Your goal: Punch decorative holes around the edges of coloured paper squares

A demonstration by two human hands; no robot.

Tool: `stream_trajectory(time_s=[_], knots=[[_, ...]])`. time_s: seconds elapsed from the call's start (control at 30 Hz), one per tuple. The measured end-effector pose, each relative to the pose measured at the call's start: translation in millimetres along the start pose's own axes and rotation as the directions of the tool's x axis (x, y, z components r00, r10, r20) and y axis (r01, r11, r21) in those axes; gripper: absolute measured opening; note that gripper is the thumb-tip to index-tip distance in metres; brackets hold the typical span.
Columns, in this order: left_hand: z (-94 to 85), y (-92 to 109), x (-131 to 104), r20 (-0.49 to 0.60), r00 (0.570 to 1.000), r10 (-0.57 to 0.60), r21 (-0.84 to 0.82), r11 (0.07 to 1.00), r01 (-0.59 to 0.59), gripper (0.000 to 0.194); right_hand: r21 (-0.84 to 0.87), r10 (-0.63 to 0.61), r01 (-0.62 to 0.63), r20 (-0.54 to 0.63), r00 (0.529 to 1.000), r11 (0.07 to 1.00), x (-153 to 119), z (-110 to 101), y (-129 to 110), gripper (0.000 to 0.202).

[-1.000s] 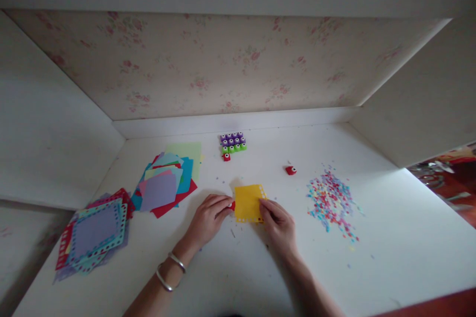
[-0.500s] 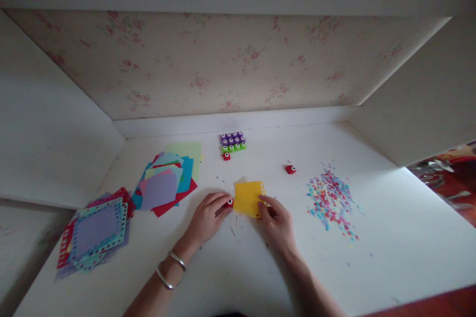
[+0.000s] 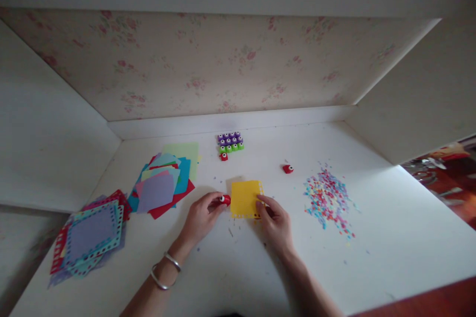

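My left hand point(image 3: 204, 215) is closed around a small red paper punch point(image 3: 225, 200), which is at the left edge of a yellow paper square point(image 3: 244, 199). Whether the paper is inside the punch's slot I cannot tell. Punched holes run along the paper's right edge and bottom edge. At that right edge my right hand point(image 3: 275, 223) pinches the sheet between thumb and fingers. Two silver bangles point(image 3: 166, 271) circle my left wrist.
Plain coloured papers point(image 3: 159, 190) lie left, beside a pile of hole-edged papers point(image 3: 92, 233). Purple and green punches point(image 3: 230, 142) stand in rows at the back with a red one point(image 3: 223, 157). Another red punch point(image 3: 287, 169) lies right, near scattered confetti point(image 3: 329, 198).
My left hand has drawn slightly left and the red punch has turned in its fingers, showing more of its red body. The right hand keeps its pinch on the yellow paper.
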State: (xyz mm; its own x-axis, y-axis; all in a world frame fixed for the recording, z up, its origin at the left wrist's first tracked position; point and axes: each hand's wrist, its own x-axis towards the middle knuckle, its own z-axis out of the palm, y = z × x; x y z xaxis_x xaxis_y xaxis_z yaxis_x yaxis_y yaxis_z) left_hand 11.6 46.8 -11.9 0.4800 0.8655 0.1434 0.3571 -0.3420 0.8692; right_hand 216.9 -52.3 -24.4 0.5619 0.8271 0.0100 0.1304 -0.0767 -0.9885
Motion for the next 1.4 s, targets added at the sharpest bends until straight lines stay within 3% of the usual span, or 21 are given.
stream_trajectory(time_s=[0.5,1.13,1.4], knots=[[0.8,3.5,-0.2,-0.004,1.0,0.026,-0.008,1.0,-0.026,0.017,-0.007,0.01,-0.01,0.001,1.0,1.0,-1.3,-1.3,5.6,0.036],[0.9,0.0,-2.0,0.009,0.998,0.068,-0.018,0.998,-0.068,0.02,-0.115,-0.079,0.075,-0.035,0.996,0.991,0.8,-2.3,-3.1,0.03],[0.0,0.6,-1.6,0.029,0.994,0.103,-0.016,0.995,-0.103,0.02,-0.051,-0.074,0.073,-0.017,0.997,0.996,0.0,-2.6,4.3,0.029]])
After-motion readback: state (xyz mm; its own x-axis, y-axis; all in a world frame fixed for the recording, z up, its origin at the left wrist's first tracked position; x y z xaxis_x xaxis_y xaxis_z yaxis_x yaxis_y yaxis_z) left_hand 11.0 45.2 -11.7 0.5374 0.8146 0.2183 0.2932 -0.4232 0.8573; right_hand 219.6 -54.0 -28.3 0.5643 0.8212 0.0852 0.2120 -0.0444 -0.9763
